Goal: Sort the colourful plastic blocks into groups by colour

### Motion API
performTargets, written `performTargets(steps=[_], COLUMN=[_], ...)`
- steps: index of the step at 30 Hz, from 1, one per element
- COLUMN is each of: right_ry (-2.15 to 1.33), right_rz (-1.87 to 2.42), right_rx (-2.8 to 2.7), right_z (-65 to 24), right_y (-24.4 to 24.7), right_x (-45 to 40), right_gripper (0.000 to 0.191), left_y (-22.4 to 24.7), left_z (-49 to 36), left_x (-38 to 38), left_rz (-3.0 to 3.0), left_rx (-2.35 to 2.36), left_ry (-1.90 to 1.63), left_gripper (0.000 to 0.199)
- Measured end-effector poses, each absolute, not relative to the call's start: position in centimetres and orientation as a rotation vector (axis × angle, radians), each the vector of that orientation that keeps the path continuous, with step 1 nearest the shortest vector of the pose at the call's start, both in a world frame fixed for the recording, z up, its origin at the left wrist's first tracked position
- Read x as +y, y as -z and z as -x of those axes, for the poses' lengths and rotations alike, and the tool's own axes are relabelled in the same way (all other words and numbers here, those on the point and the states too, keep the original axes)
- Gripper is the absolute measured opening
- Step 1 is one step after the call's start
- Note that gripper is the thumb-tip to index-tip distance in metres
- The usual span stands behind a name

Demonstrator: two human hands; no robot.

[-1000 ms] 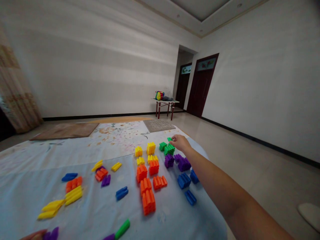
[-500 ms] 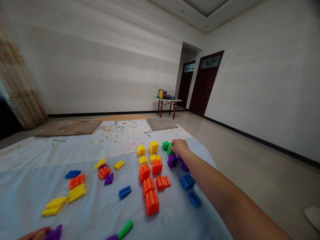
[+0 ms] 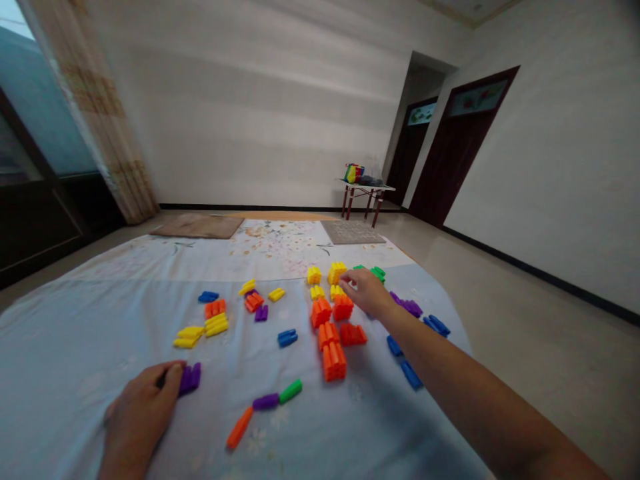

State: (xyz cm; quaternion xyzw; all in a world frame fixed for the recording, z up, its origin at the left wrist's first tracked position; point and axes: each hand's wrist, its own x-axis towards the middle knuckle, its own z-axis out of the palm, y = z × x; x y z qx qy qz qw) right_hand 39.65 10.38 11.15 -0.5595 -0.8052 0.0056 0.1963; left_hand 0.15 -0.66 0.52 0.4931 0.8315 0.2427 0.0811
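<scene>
On the left, my left hand [image 3: 145, 407] pinches a few joined purple plastic building pegs [image 3: 190, 379] just over the cloth. My right hand [image 3: 369, 291] is stretched out at the far right, fingers curled into a pinch; whatever is between the fingertips, if anything, is hidden. Its fingertips are beside a yellow peg cluster [image 3: 337, 273]. Green pegs [image 3: 379, 273] lie partly behind that hand, and purple pegs [image 3: 406, 305] to its right. Orange clusters [image 3: 334, 361] form a column nearer me. A bent chain with an orange peg [image 3: 240, 428], a purple peg [image 3: 265, 401] and a green peg [image 3: 291, 391] lies in front.
Yellow pegs [image 3: 217, 325], orange pegs [image 3: 215, 308] and blue pegs [image 3: 287, 338] are scattered on the pale blue cloth [image 3: 90, 320]. Blue pegs [image 3: 411, 375] also lie under and beside my right forearm. Two mats lie at the far edge; a small table [image 3: 370, 187] stands beyond.
My right hand has drawn away from the green pegs to the left, towards the yellow cluster. The view has shifted left and down, bringing my whole left hand into sight.
</scene>
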Motion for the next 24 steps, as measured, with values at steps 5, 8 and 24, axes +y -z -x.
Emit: performTargets(steps=[5, 8, 24], right_ry=[-0.434, -0.512, -0.151], right_rz=[1.063, 0.951, 1.296], right_rx=[-2.565, -2.780, -2.811], right_z=[-33.0, -30.8, -28.6], right_y=[-9.3, -8.2, -7.0], right_x=[3.9, 1.8, 2.0], right_gripper=[0.027, 0.036, 0.030], left_y=[-1.7, -1.6, -1.4], left_z=[-1.3, -1.4, -1.1], left_x=[-1.4, -1.6, -1.6], left_rz=[-1.484, -1.490, -1.518], left_rx=[2.444, 2.425, 2.426], left_ry=[-0.748, -0.753, -0.737], left_gripper=[0.051, 0.051, 0.051])
